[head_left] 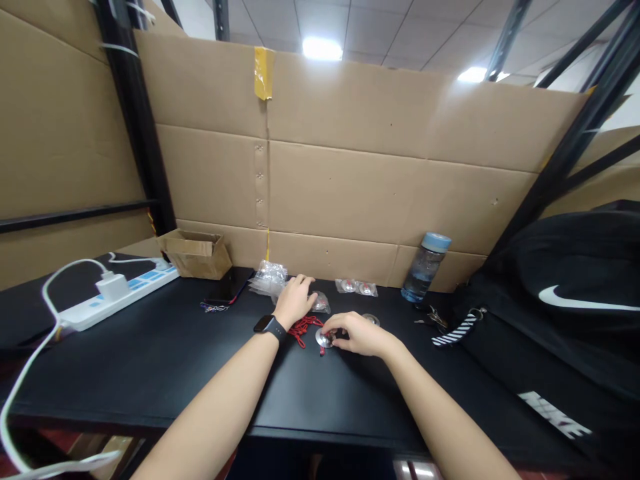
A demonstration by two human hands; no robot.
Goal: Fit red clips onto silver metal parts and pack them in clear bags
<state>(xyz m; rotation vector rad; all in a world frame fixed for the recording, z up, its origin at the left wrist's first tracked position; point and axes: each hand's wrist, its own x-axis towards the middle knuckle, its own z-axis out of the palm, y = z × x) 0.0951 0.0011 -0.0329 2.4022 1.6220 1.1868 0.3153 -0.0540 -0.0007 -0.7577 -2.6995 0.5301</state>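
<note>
My left hand (296, 298), with a black watch on its wrist, reaches to the back of the black table (150, 360) and closes on a small clear plastic packet (321, 303). More clear packets (269, 277) lie just left of it. My right hand (357, 333) pinches a small round silver metal piece (324, 339) against the tabletop. A bunch of red cords (303, 327) lies between the two hands. Another silver disc (371, 319) sits just behind my right hand.
Two more packets (356, 287) and a clear water bottle (425, 267) stand by the cardboard wall. A black Nike bag (560, 320) fills the right side. A white power strip (120, 293), a small cardboard box (196, 253) and a dark phone (229, 287) sit at the left.
</note>
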